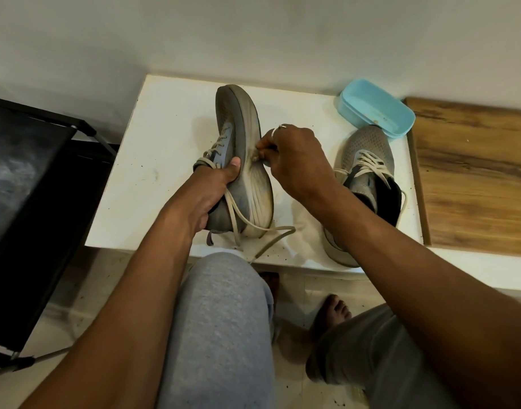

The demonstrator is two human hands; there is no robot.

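Note:
A dirty grey sneaker (238, 119) stands tilted on its side above the white table (153, 172), its pale sole edge facing right. My left hand (212, 187) grips it around the heel and collar, thumb on the upper. My right hand (294, 160), a ring on one finger, pinches a small object against the sole's side; the object is mostly hidden by the fingers. Loose laces trail down to the table's front edge. The second grey sneaker (368, 160) sits upright on the table to the right, partly behind my right forearm.
A light blue plastic tub (377, 110) stands at the table's back right. A wooden board (471, 178) adjoins the table on the right. A black folding chair (32, 187) is at left. My knees and bare feet are below the table edge. Dark specks litter the table front.

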